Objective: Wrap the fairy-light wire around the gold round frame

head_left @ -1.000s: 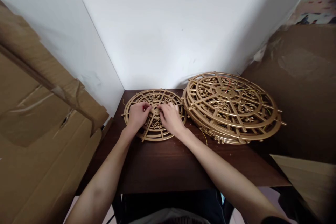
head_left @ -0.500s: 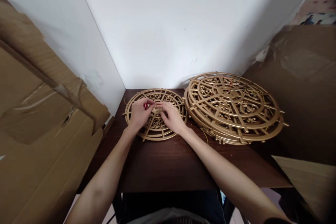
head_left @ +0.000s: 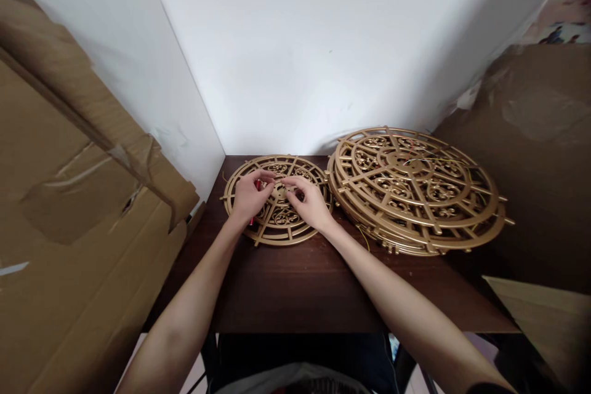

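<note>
A round gold-coloured openwork panel with scrolls and rings lies flat on the dark wooden table. Over its left half, my left hand is curled around a slim red object. More red shows below the palm; the hand hides the rest, so its kind is unclear. My right hand is over the panel's centre, thumb and fingers bent close together in a pinch. Anything between those fingertips is too small to make out. The fingertips of both hands face each other, a short gap apart.
To the right, several similar gold panels are stacked, with thin yellow wires on and below them. Cardboard stands along the left and more cardboard on the right. A white wall closes off the table's back.
My hands have moved slightly apart, with their fingertips separating over the panel's centre. More red now shows below my left palm. The view has shifted a little.
</note>
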Action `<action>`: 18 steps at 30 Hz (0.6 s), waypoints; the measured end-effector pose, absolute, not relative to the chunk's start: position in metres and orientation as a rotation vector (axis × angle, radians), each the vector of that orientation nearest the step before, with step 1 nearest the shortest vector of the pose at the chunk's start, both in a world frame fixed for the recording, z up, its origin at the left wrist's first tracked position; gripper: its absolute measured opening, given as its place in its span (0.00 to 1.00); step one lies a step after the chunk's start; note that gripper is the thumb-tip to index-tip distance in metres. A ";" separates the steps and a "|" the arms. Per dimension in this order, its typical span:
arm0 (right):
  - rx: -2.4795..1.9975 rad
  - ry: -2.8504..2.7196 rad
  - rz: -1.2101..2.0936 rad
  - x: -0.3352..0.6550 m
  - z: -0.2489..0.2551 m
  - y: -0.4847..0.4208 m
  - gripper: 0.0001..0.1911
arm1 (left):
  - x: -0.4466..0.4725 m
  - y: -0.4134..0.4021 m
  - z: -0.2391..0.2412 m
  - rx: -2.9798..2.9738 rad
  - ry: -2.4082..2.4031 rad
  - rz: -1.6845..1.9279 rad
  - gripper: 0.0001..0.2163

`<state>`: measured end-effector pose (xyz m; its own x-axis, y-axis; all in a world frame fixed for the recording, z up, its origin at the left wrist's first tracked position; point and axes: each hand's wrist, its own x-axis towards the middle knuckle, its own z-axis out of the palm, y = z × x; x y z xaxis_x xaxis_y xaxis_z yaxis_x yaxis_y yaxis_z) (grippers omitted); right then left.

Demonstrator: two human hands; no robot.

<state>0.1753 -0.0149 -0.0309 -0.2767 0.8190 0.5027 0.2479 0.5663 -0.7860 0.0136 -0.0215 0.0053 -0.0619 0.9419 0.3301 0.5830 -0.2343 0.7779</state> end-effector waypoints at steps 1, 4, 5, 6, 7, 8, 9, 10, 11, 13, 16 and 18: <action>-0.868 -1.795 0.720 0.175 -0.031 -0.015 0.18 | 0.013 -0.021 0.003 1.840 1.639 1.191 0.08; -0.819 -1.784 0.714 0.175 -0.029 -0.016 0.18 | 0.014 -0.019 -0.001 1.901 1.632 1.118 0.08; -0.799 -1.786 0.712 0.175 -0.029 -0.017 0.18 | 0.015 -0.019 -0.002 1.923 1.627 1.094 0.08; -0.783 -1.790 0.710 0.175 -0.029 -0.017 0.18 | 0.016 -0.019 -0.003 1.945 1.628 1.071 0.08; -0.771 -1.796 0.709 0.175 -0.028 -0.018 0.19 | 0.017 -0.020 -0.003 1.966 1.632 1.048 0.08; -0.762 -1.803 0.707 0.175 -0.028 -0.018 0.19 | 0.017 -0.020 -0.003 1.986 1.637 1.029 0.08; -0.755 -1.812 0.704 0.175 -0.027 -0.018 0.19 | 0.018 -0.020 -0.003 2.005 1.644 1.014 0.07; -0.747 -1.824 0.702 0.175 -0.026 -0.019 0.19 | 0.018 -0.021 -0.002 2.022 1.652 1.001 0.07; -0.737 -1.837 0.703 0.175 -0.026 -0.019 0.19 | 0.018 -0.021 -0.002 2.035 1.661 0.991 0.07; -0.724 -1.853 0.705 0.175 -0.025 -0.020 0.19 | 0.017 -0.021 -0.003 2.041 1.677 0.986 0.07; -0.775 -1.826 0.694 0.175 -0.026 -0.020 0.19 | 0.016 -0.021 -0.004 1.991 1.690 1.025 0.08; -0.841 -1.805 0.677 0.174 -0.028 -0.019 0.19 | 0.015 -0.019 -0.006 1.937 1.707 1.062 0.08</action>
<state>0.1741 -0.0186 -0.0278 -0.2665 0.7947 0.5453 0.2404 0.6027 -0.7609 0.0149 -0.0193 -0.0061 -0.0061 0.9532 0.3023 0.6924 -0.2141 0.6890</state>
